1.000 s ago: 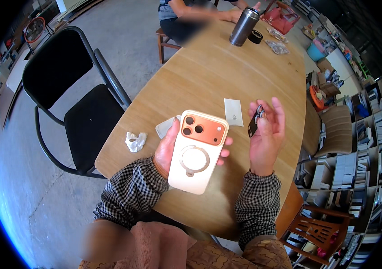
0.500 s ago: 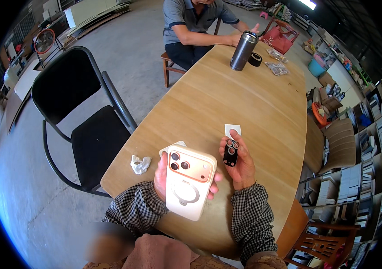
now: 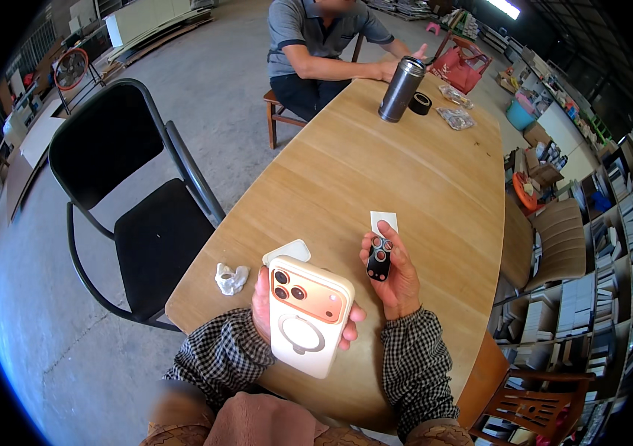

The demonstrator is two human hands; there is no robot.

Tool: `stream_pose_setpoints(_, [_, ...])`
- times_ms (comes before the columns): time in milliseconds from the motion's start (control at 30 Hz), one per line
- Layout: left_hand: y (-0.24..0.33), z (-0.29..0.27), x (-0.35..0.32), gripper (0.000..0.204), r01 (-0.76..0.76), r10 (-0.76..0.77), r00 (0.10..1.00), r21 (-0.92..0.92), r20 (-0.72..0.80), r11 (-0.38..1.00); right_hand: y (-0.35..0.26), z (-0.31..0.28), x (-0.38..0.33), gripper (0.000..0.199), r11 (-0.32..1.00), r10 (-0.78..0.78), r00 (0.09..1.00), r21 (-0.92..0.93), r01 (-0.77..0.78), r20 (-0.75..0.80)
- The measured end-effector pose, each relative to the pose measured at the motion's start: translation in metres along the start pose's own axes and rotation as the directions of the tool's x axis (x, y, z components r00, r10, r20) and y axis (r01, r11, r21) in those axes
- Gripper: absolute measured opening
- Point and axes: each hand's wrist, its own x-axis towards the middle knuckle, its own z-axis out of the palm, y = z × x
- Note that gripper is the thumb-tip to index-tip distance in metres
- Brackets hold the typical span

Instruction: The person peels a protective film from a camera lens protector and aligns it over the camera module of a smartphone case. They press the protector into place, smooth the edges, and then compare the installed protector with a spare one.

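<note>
Near table edge, setting: a long wooden table point(image 3: 413, 171) was seen from above, with both checked sleeves entering from the lower edge.
Left hand point(image 3: 272, 308): it was closed around a smartphone point(image 3: 307, 316), held back-up above the near table edge; fingertips were seen wrapped round the phone's right side.
Smartphone: it was fitted in a cream case with a ring mount on the back, and an orange camera block with three lenses was shown at its upper end.
Right hand point(image 3: 396, 273): it was curled, with thumb and fingers pinched on a small black lens protector point(image 3: 379, 260), which was held just beside the phone's upper right corner.
White card point(image 3: 384, 222): it was laid flat on the table just beyond the right fingertips.
White rounded piece point(image 3: 287, 252): it was partly hidden behind the phone's upper edge.
Crumpled white wrapper point(image 3: 231, 278): it was placed near the table's left edge, beside the left hand.
Far end: a steel flask point(image 3: 401, 89), a roll of black tape point(image 3: 420, 103) and clear packets point(image 3: 455, 116) were set near a seated person point(image 3: 324, 44).
Left side: a black chair point(image 3: 130, 215) was stood by the table.
</note>
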Motion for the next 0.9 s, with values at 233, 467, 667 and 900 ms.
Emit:
stream_pose_setpoints(233, [-0.001,0.003,0.002,0.106,-0.028,0.028,0.999,-0.014,0.018,1.000,0.002,-0.001,0.000,0.056,1.000,0.000,1.000,0.003,0.000,-0.012])
stream_pose_setpoints(467, [0.001,0.002,0.004,0.103,-0.005,0.004,1.000,0.025,0.010,1.000,0.001,-0.003,0.001,0.059,1.000,-0.015,1.000,-0.015,0.014,-0.006])
stream_pose_setpoints(667, [0.001,0.002,0.002,0.100,0.006,-0.007,1.000,0.036,0.027,0.999,0.004,0.001,0.001,0.062,1.000,-0.014,1.000,-0.020,0.013,-0.020])
stream_pose_setpoints(900, [-0.001,0.010,0.004,0.099,0.047,-0.047,0.999,0.016,-0.025,0.999,0.003,0.000,-0.001,0.059,1.000,-0.012,1.000,-0.008,0.012,-0.009])
